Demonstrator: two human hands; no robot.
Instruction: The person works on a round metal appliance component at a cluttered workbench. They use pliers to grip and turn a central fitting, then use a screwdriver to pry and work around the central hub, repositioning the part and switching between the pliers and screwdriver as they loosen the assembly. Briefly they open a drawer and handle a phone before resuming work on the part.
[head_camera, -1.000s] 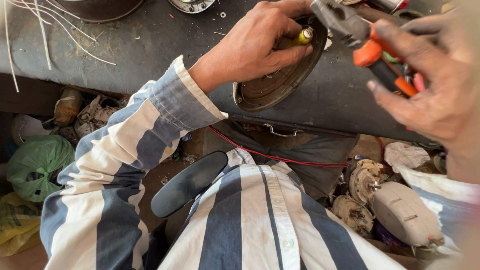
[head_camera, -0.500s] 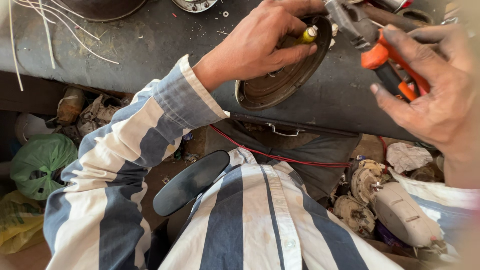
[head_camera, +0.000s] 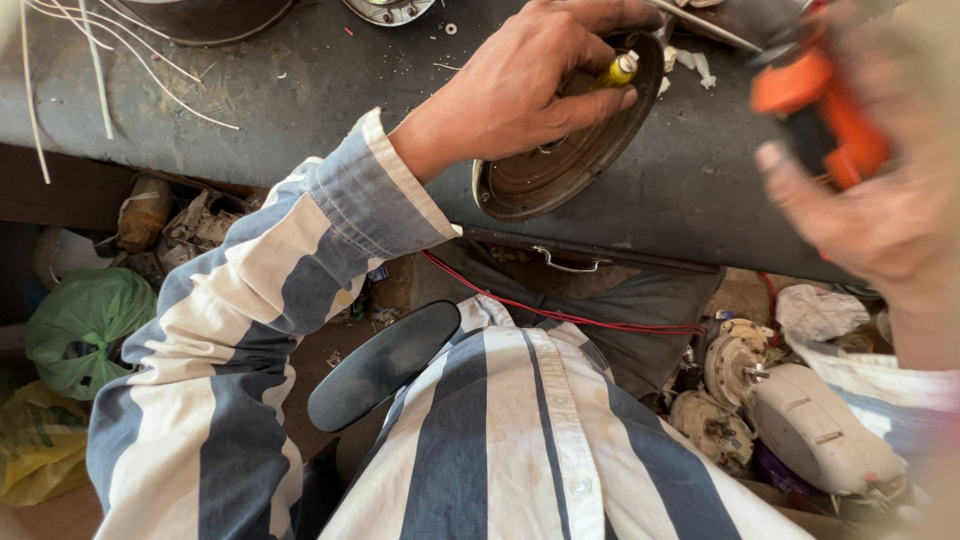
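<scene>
- The left hand (head_camera: 530, 85) is clamped on a round, rusty metal cover (head_camera: 570, 150), tilting it on the dark workbench (head_camera: 300, 90); thumb and fingers also pinch a small yellow-handled tool (head_camera: 617, 72) against the cover's inside.
- The right hand (head_camera: 880, 215), close to the camera and blurred, is closed around orange-handled pliers (head_camera: 815, 95), raised above the bench to the right of the cover.
- White wire offcuts (head_camera: 90, 50) lie at the bench's far left.
- A red wire (head_camera: 560, 315) runs below the bench edge, across the lap.
- Under the bench sit a green plastic bag (head_camera: 85, 325) on the left and worn motor parts (head_camera: 760, 400) on the right.
</scene>
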